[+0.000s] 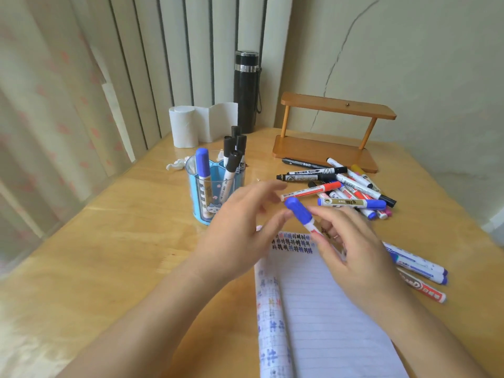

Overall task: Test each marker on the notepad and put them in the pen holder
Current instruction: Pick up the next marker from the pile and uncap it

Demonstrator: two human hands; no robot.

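Observation:
My right hand (351, 252) grips a white marker with a blue cap (300, 211), tilted up and to the left above the lined notepad (327, 317). The thumb of my left hand (240, 236) touches the cap, and its other fingers are spread and relaxed. Rows of scribbles run along the notepad's top and its folded-back left pages. The clear blue pen holder (201, 203) stands to the left with one blue-capped marker (203, 173) and several black-capped markers (233, 156) in it.
A pile of loose markers (341, 186) lies behind my hands. Three more markers (420, 271) lie right of the notepad. A wooden shelf (327, 132), a black flask (246, 91), a tissue roll (188, 124) and a crumpled tissue (176, 165) sit at the back.

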